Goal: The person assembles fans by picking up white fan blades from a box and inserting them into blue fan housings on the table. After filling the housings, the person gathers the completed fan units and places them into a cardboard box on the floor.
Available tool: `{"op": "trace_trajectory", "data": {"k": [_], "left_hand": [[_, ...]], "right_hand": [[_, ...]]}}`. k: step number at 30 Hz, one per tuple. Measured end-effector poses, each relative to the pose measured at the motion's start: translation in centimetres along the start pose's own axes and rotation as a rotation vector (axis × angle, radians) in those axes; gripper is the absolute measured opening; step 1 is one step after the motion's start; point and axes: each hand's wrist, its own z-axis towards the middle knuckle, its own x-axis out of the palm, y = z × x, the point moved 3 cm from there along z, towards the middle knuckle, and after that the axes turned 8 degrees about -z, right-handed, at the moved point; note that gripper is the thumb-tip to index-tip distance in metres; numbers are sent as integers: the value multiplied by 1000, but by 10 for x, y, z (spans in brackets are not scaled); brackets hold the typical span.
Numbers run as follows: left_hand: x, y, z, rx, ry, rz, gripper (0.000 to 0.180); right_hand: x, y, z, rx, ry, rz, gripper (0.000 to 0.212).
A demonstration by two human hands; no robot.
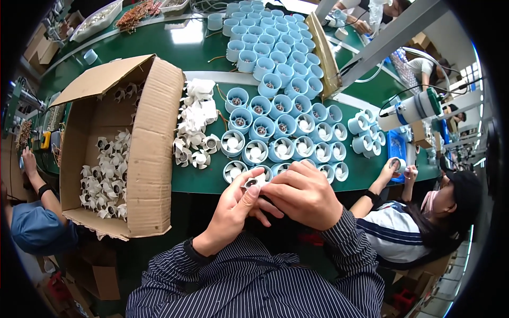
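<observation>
A white fan impeller (251,183) is pinched between the thumb and fingers of my left hand (233,208), its dark-ringed hub turned up. My right hand (306,196) is closed, with its fingertips on the right side of the same impeller; they hide part of the blades. Both hands are over the front edge of the green table. Just beyond them stand rows of light blue round housings (253,151). The nearer ones have white impellers inside, while those behind show bare motor parts (259,109). Left of the housings lies a pile of loose white impellers (195,122).
An open cardboard box (151,143) holding many impellers stands on the left. A metal post (392,40) slants across the upper right, near a tan strip (324,58). A co-worker (408,222) sits at right beside a blue tray (395,146); another person (42,222) is at left.
</observation>
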Motion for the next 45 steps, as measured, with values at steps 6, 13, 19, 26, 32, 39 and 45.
{"op": "trace_trajectory", "data": {"k": [6, 13, 19, 26, 32, 39, 45], "left_hand": [[4, -2, -5, -75, 48, -160, 67], [-12, -5, -31, -88, 84, 113, 45], [-29, -30, -68, 39, -34, 238, 38], [-45, -92, -126, 226, -151, 385, 36], [-42, -161, -168, 666, -401, 558, 37], [-90, -247, -188, 758, -831, 857, 36], [-135, -292, -162, 100, -763, 1948, 53]], "right_hand": [[2, -18, 9, -8, -10, -53, 17], [6, -149, 21, 489, -77, 18, 9], [22, -164, 18, 533, 77, -13, 12], [28, -158, 24, 518, 104, -20, 11], [30, -143, 29, 357, 61, -215, 6], [27, -149, 22, 296, 84, -235, 15], [-15, -77, 27, 374, 63, 61, 21]]}}
